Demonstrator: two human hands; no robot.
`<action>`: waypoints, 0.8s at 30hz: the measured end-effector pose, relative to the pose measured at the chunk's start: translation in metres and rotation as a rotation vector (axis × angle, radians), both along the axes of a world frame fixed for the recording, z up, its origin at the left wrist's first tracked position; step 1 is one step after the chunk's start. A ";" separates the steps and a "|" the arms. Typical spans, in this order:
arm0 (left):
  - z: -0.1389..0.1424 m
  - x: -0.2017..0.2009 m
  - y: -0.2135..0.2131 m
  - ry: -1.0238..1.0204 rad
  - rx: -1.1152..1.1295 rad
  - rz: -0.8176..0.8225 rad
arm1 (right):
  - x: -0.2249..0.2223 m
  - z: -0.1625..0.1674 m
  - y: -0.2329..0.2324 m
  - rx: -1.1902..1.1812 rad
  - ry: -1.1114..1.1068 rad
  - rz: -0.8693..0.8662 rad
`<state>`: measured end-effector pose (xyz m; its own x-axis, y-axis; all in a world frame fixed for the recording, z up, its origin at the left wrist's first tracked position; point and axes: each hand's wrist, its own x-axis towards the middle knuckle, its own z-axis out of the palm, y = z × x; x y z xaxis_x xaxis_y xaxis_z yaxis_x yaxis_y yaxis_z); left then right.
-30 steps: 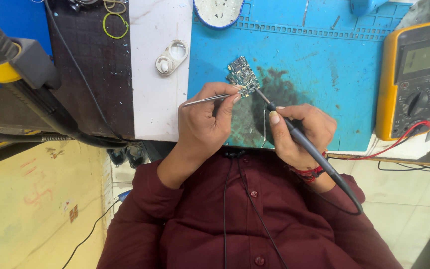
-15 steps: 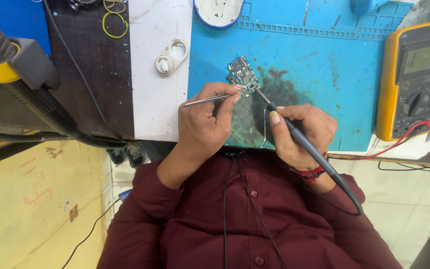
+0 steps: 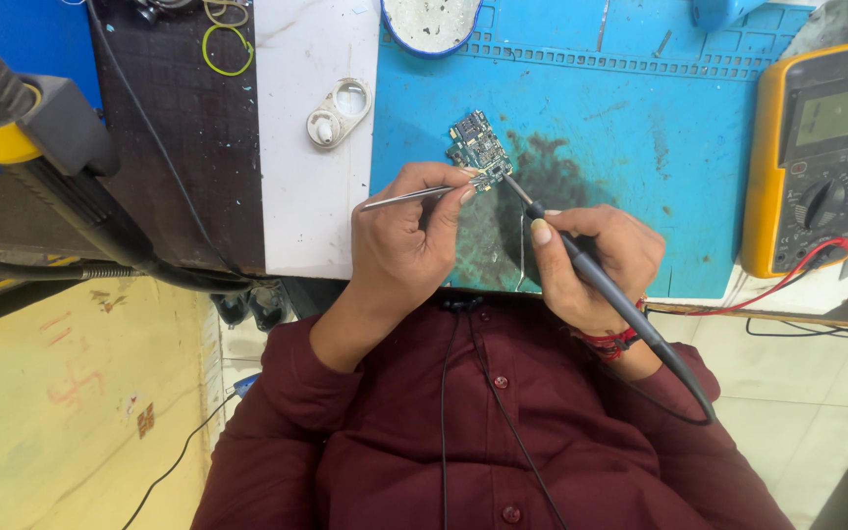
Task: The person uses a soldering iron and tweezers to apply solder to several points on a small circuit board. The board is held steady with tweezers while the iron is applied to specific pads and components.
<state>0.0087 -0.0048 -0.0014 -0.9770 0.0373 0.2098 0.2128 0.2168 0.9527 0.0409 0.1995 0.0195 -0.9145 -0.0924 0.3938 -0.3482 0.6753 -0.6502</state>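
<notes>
A small circuit board [image 3: 476,149] lies on a blue work mat [image 3: 630,128] with a dark scorched patch. My left hand [image 3: 412,243] grips thin metal tweezers [image 3: 406,197], whose tips rest on the board's near edge. My right hand [image 3: 596,263] holds a black soldering iron [image 3: 596,278] like a pen. Its fine tip touches the same near corner of the board, and its cable trails back over my right wrist.
A yellow multimeter [image 3: 817,157] with a red lead [image 3: 787,280] sits at the mat's right edge. A blue-rimmed round dish [image 3: 431,22] is at the top. A small white metal bracket [image 3: 338,111] lies on a white strip. At the left are a black-and-yellow tool [image 3: 22,128] and a yellow rubber band [image 3: 226,44].
</notes>
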 end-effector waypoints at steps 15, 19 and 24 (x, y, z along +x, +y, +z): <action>-0.001 0.000 0.000 -0.009 0.002 0.006 | 0.000 -0.002 0.000 -0.021 -0.018 -0.018; -0.001 0.000 0.001 0.003 0.007 0.007 | -0.001 -0.002 0.000 -0.009 -0.002 -0.002; -0.003 0.000 0.001 -0.020 -0.004 0.007 | 0.000 -0.001 0.000 -0.019 -0.010 0.009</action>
